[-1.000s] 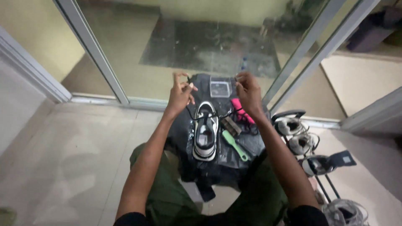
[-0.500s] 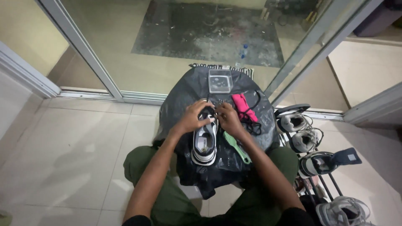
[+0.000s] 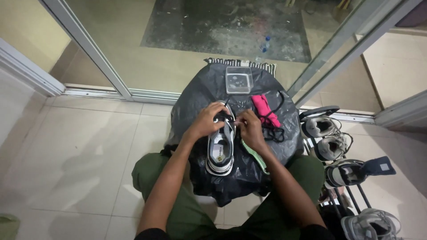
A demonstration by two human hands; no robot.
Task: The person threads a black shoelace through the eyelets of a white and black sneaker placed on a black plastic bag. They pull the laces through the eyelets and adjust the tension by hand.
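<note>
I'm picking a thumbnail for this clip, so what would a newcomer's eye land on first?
First, both hands meeting over the grey and white sneaker at the centre: left hand on its toe end, right hand at the black lace. It lies on a black plastic sheet, with a pink cloth to the right.

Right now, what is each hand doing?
Left hand: closed on the toe end of the grey-and-white sneaker.
Right hand: pinching its black lace.

Glossy blk plastic sheet (image 3: 200,95), tiled floor (image 3: 89,146)
</note>
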